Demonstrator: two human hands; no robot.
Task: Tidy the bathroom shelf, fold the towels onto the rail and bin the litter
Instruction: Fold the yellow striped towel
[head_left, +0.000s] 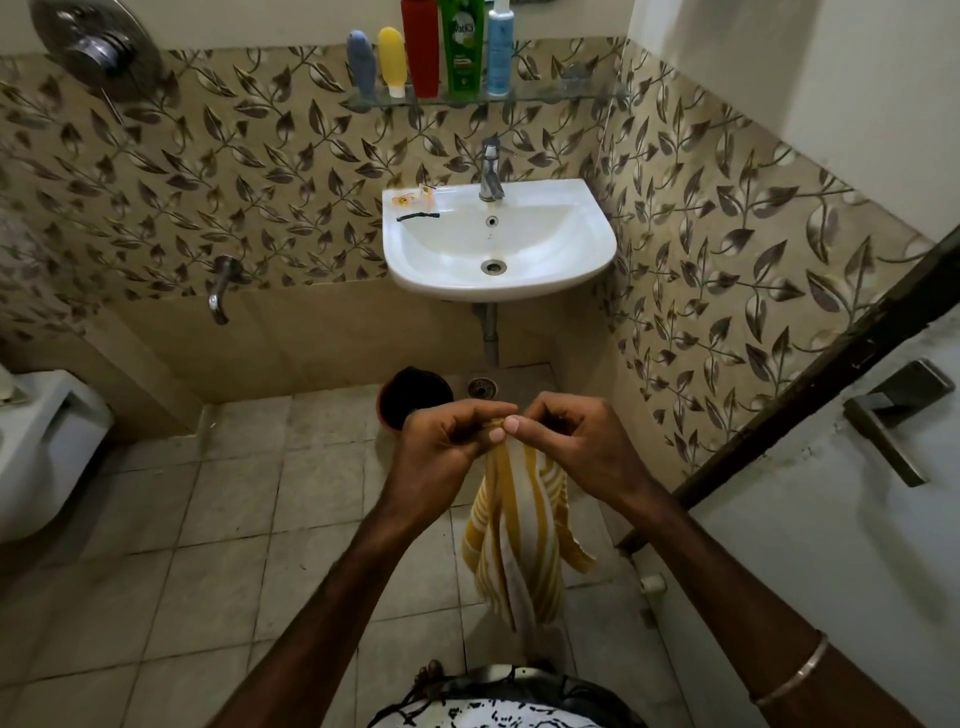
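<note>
A yellow and white striped towel (519, 540) hangs down in front of me over the floor. My left hand (441, 441) and my right hand (571, 436) pinch its top edge together, thumbs touching. On the glass shelf (545, 96) above the sink stand a grey tube (362, 62), a yellow tube (392, 60), a red bottle (421, 47), a green bottle (461, 47) and a blue bottle (500, 49). Small wrappers (415, 196) and a thin black item (417, 216) lie on the sink's left rim. A dark round bin (410, 389) sits on the floor beyond my hands.
The white sink (582, 244) with its tap (491, 171) is mounted on the leaf-patterned wall. A toilet (47, 441) is at the left edge. A door with a lever handle (888, 415) stands at the right. A wall spout (221, 291) juts out at lower left.
</note>
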